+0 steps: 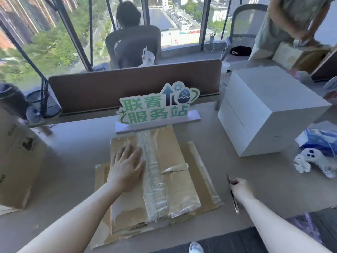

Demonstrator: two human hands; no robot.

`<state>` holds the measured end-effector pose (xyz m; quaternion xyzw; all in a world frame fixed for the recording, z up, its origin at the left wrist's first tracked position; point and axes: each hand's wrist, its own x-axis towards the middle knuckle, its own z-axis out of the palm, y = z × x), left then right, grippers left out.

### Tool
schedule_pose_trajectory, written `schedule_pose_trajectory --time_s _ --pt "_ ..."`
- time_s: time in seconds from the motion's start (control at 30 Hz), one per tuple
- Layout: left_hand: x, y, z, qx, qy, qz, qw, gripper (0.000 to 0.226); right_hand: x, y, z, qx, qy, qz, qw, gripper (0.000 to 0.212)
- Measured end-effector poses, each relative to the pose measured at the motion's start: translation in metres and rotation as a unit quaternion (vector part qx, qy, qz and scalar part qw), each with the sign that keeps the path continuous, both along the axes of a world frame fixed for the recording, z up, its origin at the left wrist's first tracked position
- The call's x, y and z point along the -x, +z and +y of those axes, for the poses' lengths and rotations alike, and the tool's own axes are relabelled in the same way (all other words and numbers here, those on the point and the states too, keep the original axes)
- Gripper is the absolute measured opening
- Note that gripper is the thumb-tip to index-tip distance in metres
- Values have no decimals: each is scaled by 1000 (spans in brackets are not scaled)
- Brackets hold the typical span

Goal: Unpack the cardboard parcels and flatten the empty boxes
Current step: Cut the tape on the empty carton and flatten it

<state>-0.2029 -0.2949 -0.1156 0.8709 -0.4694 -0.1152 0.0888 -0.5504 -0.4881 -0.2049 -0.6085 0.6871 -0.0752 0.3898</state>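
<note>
A flattened brown cardboard box (175,181) with a clear tape strip down its middle lies on the grey desk in front of me, on top of another flat sheet of cardboard (204,161). My left hand (127,167) presses palm-down on the box's left half, fingers spread and straight. To the right of the box, my right hand (238,186) grips a slim dark utility knife (234,198) just above the desk, blade end pointing away from me.
A white box (269,110) stands at the right, with a white plush toy (315,161) and blue packaging (321,139) beside it. A brown cardboard box (16,161) sits at left. A green sign (156,108) stands behind the flat box. Two people are beyond the divider.
</note>
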Motion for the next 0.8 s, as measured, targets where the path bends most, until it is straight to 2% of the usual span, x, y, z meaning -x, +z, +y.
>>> schedule_pose_trajectory --time_s 0.03,0.13,0.27,0.4,0.5,0.57,0.7,0.8 --pt "1 -1 -1 2 6 -9 1000 67 0 -1 -8 -2 21 18 1000 19" --pt "6 -3 -1 8 18 -32 999 78 3 -3 -21 -15 68 47 996 25" --pt "6 -3 -2 18 34 -36 999 73 -3 6 -28 1 62 71 996 13" --pt "-7 3 -18 53 69 0 996 57 -58 40 -34 116 106 -66 985 12" --pt "-25 5 -36 42 97 -3 994 45 -126 79 -25 230 192 -155 941 13" --pt "-38 5 -50 20 106 4 994 45 -169 100 -17 284 274 -169 903 18" --pt "-54 10 -74 -5 138 57 989 47 -244 113 -8 265 454 -78 847 41" --pt "-59 10 -81 -5 145 53 988 41 -282 107 -13 234 501 44 832 47"
